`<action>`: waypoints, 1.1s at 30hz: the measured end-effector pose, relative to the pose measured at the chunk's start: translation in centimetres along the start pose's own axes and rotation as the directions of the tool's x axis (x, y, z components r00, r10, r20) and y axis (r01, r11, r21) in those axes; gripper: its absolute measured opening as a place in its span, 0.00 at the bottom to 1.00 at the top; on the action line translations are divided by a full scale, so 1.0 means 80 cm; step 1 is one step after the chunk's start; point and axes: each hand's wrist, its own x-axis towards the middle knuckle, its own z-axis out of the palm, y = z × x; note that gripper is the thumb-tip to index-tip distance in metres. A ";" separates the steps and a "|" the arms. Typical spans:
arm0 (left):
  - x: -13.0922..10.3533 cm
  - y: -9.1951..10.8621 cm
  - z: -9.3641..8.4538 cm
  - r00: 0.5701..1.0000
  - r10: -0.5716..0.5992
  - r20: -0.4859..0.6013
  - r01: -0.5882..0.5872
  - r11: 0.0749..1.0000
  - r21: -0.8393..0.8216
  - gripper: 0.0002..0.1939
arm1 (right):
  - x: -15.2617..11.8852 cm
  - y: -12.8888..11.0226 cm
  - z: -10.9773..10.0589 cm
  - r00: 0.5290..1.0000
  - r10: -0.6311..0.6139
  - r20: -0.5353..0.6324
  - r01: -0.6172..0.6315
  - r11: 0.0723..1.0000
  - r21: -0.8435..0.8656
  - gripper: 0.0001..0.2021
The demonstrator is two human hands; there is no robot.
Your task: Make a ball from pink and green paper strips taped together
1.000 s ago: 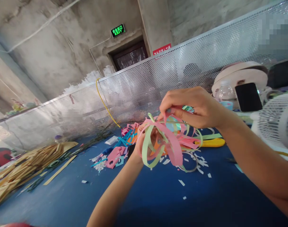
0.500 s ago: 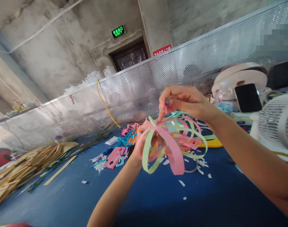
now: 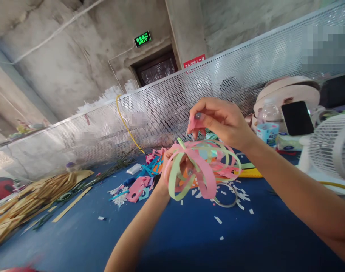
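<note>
A ball-shaped paper-strip ornament [image 3: 208, 175], made of looped pink and pale green strips, is held up over the blue table. My left hand [image 3: 172, 160] is closed round its near side, with most fingers hidden behind the loops. A pale green tip sticks up at the top where the strips meet. Just above, my right hand [image 3: 217, 119] pinches a small pink paper piece [image 3: 192, 122] between thumb and fingers, apart from the green tip. Beneath the ornament lie a thin grey ring [image 3: 231, 204] and scattered white paper scraps [image 3: 242, 196].
Pink and blue cut paper [image 3: 140, 187] lies left of the hands. Farther left is a pile of tan strips [image 3: 42, 196]. A perforated metal screen [image 3: 161, 102] runs along the back. At right stand a bottle [image 3: 267, 124], a phone [image 3: 297, 118] and a white fan [image 3: 331, 145].
My right hand has risen slightly with the pink piece, away from the ornament's top. The ornament has shifted a little up and left, showing more of the grey ring.
</note>
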 end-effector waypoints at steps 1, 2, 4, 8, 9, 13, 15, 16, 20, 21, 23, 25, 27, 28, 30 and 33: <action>-0.001 0.000 -0.001 1.000 0.008 -0.008 -0.008 1.000 -0.008 0.16 | 0.001 0.000 -0.001 0.999 -0.024 -0.028 0.024 1.000 -0.019 0.06; -0.002 -0.001 -0.003 1.000 0.016 -0.011 -0.016 1.000 -0.015 0.16 | 0.001 0.000 -0.002 0.998 -0.047 -0.053 0.045 0.998 -0.032 0.07; -0.004 -0.003 -0.006 0.999 0.024 -0.022 -0.025 0.999 -0.035 0.17 | 0.002 0.000 -0.006 0.995 -0.064 -0.082 0.061 0.997 -0.043 0.05; -0.004 -0.009 -0.012 0.999 0.039 -0.034 -0.041 0.997 -0.059 0.17 | 0.002 0.003 -0.013 0.999 -0.009 -0.039 0.005 0.996 -0.092 0.06; -0.004 -0.010 -0.013 0.998 0.044 -0.036 -0.046 0.997 -0.055 0.17 | 0.002 0.005 -0.014 1.000 0.008 -0.010 -0.009 0.994 -0.110 0.08; -0.001 -0.010 -0.013 0.994 0.073 -0.080 -0.079 0.995 -0.068 0.14 | 0.001 0.008 -0.017 0.998 0.044 0.046 -0.034 0.979 -0.201 0.14; 0.001 -0.010 -0.014 0.992 0.080 -0.095 -0.089 0.991 -0.095 0.13 | 0.000 0.006 -0.018 0.994 0.079 0.077 -0.056 0.962 -0.268 0.16; 0.003 -0.011 -0.014 0.993 0.078 -0.088 -0.087 0.990 -0.109 0.12 | -0.001 0.003 -0.018 0.990 0.099 0.102 -0.065 0.954 -0.293 0.16; 0.005 -0.010 -0.013 0.997 0.077 -0.023 -0.079 0.989 -0.125 0.11 | -0.003 -0.010 -0.012 0.977 0.190 0.094 -0.150 0.933 -0.328 0.12; 0.006 -0.009 -0.012 0.997 0.078 -0.015 -0.079 0.990 -0.120 0.11 | -0.002 -0.012 -0.010 0.976 0.206 0.064 -0.173 0.925 -0.338 0.12; 0.006 -0.006 -0.010 0.997 0.075 -0.016 -0.076 0.989 -0.124 0.11 | -0.001 -0.008 -0.008 0.978 0.208 0.015 -0.187 0.907 -0.378 0.12; 0.008 -0.004 -0.010 0.997 0.073 -0.031 -0.076 0.987 -0.140 0.10 | 0.000 0.004 -0.010 0.986 0.169 -0.004 -0.154 0.887 -0.436 0.12; 0.011 -0.005 -0.011 0.996 0.071 -0.054 -0.079 0.986 -0.147 0.10 | 0.001 0.019 -0.016 0.989 0.144 -0.027 -0.139 0.864 -0.484 0.11; 0.013 -0.005 -0.013 0.996 0.067 -0.066 -0.076 0.987 -0.144 0.10 | 0.001 0.027 -0.019 0.989 0.142 -0.041 -0.143 0.856 -0.498 0.11; 0.017 -0.008 -0.016 0.995 0.059 -0.080 -0.070 0.988 -0.140 0.11 | 0.001 0.038 -0.025 0.987 0.149 -0.065 -0.161 0.847 -0.506 0.10; 0.020 -0.011 -0.021 0.996 0.057 -0.071 -0.066 0.989 -0.130 0.10 | 0.001 0.043 -0.029 0.986 0.150 -0.070 -0.165 0.853 -0.495 0.09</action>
